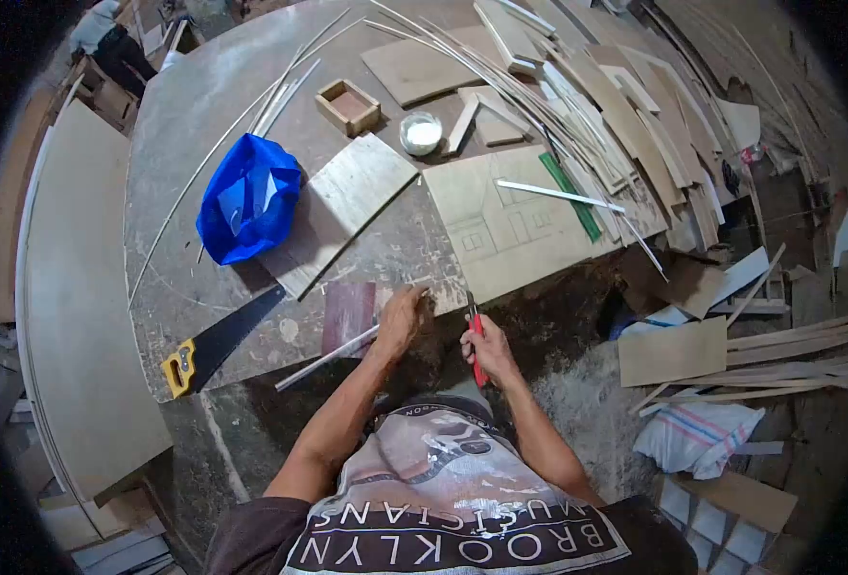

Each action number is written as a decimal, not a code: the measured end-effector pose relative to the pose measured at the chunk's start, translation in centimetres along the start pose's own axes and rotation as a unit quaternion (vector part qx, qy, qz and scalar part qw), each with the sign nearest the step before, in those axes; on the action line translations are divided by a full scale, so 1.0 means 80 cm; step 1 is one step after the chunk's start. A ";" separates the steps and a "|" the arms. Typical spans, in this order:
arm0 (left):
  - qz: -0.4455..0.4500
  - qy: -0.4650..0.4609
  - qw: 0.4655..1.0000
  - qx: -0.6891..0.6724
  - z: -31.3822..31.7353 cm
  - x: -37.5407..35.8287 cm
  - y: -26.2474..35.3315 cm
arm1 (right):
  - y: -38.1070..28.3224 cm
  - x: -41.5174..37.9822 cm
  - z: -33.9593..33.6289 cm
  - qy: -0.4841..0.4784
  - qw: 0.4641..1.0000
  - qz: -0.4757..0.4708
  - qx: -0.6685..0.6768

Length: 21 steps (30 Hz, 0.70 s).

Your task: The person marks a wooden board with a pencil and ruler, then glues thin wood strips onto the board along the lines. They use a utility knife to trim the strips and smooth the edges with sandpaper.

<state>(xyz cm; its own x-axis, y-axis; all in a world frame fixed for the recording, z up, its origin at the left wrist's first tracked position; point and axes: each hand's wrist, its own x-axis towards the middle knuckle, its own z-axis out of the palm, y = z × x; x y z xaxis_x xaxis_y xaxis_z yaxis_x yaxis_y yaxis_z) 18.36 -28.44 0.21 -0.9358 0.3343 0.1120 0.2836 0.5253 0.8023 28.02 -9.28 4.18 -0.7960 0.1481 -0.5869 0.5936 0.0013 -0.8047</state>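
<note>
My right hand [487, 349] is closed around the red handle of a utility knife [476, 331], whose tip points away from me at the table's front edge. To its left, my left hand [402, 318] rests at the edge with fingers curled. A thin white strip [326, 358] runs up under that hand, in line with its fingertips; the gripped part is hidden. Partly beneath the strip lies a maroon sheet [349, 309]. Beyond the knife is a pale board [486, 266] with a house drawn in pencil. A white strip [558, 195] and a green strip [570, 198] lie across it.
A handsaw [218, 345] with a yellow handle lies left, near a blue bag [248, 198] and a whitish board [357, 201]. Behind are a small wooden box [348, 106] and a jar of white stuff [421, 133]. Wood strips [577, 105] heap up right. A person [112, 43] is far left.
</note>
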 end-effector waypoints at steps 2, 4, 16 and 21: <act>0.022 0.017 0.999 0.027 0.017 0.000 0.000 | -0.013 -0.016 0.012 0.014 0.998 0.008 -0.057; 0.054 0.028 0.996 0.072 0.024 0.003 0.001 | 0.015 -0.003 0.012 0.029 0.993 -0.025 -0.111; 0.109 0.053 0.992 0.024 0.028 0.007 -0.010 | 0.058 0.051 0.039 0.097 0.955 -0.149 -0.239; 0.086 0.031 0.995 0.044 0.029 0.008 -0.011 | 0.055 0.051 0.045 0.089 0.952 -0.155 -0.247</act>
<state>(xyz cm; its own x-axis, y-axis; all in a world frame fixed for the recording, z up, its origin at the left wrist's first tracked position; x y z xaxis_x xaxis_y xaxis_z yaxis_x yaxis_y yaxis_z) 18.00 -26.91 -1.81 -0.8824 0.3769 0.2816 0.4551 0.5323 0.7138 26.93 -12.20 -2.09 -0.9354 0.2305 -0.2680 0.3517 0.5304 -0.7714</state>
